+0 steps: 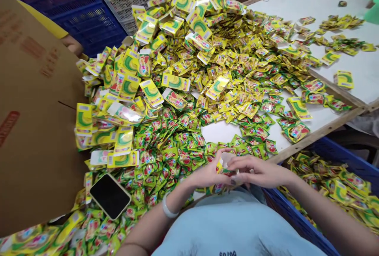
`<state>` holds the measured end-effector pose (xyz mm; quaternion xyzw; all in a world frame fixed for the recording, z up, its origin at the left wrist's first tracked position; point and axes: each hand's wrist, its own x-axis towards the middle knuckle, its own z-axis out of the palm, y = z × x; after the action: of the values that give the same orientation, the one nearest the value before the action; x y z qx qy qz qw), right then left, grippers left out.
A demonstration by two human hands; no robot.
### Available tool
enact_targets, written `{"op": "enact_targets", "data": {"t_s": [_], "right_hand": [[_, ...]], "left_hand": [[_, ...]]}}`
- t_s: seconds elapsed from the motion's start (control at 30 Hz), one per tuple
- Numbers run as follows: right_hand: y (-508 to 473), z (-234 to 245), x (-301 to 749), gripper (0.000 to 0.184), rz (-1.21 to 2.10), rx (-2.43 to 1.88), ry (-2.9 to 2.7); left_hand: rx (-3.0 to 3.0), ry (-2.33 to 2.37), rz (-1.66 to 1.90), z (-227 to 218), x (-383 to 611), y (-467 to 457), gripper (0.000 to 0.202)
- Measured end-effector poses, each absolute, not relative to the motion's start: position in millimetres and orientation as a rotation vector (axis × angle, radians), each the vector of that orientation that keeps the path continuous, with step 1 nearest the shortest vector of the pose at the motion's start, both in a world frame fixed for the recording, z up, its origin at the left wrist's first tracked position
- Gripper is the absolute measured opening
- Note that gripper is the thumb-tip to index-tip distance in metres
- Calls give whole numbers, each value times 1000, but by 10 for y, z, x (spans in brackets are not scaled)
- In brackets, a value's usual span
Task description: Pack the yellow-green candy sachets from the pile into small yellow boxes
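Note:
Close to my body, at the table's front edge, both hands meet around a small yellow carton [219, 166] with a raised white flap. My left hand [204, 176] wraps it from the left. The fingers of my right hand [262, 172] are bent over its open end; whether they also pinch a sachet is hidden. Green and red candy-like sachets [183, 145] lie heaped just beyond my hands. Farther off, yellow sachets [237, 62] form a taller heap. Flat and folded yellow cartons [127, 86] lie over the pile on the left.
A large brown cardboard box [38, 121] stands at the left, with another person's hand [72, 45] behind it. A phone [110, 196] lies on the sachets. A blue crate [284, 208] of filled cartons sits at lower right. Stacked crates [89, 15] stand behind. Wooden strips [322, 129] edge the white table.

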<state>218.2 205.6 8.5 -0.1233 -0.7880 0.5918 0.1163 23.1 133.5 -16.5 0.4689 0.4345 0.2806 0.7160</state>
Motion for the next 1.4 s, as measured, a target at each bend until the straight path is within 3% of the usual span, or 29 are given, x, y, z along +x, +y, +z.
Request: {"op": "enact_targets", "data": {"t_s": [0.07,0.17,0.27,0.37,0.47,0.6,0.8,0.97,1.17,1.4], "right_hand": [[2046,21,2274,19,1622,-506,-2268],[2278,-26,2571,24,1185,-836,-2122],[2694,-1,2914,24,482,-1350,-1938],[2974,-38,2929,33,-39,-1569,-2057],[3024,-249,2532,30,-108,-1325,-2521],[3010,-584,2015,29,-148,-1176,-2781],[3061,-608,2091,23,89,-997,-2515],[2908,-547,2192,16,781,-944,-1909],[2727,-603,2074,35,1558,-963,-1203],[2682,-651,2125,44,1730,-966,-1122]], "left_hand": [[1046,966,615,-218,303,1389,90],[1219,935,728,-240,301,1623,95],[1675,1278,837,-278,108,1999,70],[2031,1841,614,-381,-133,2362,48],[2211,2058,297,-506,-247,2550,43],[2309,2032,213,-601,-256,2522,36],[2294,1991,326,-584,-349,2415,30],[2153,2053,497,-558,-387,2467,29],[1968,2036,552,-419,-360,2328,40],[1921,2029,363,-299,-216,2315,25]]}}
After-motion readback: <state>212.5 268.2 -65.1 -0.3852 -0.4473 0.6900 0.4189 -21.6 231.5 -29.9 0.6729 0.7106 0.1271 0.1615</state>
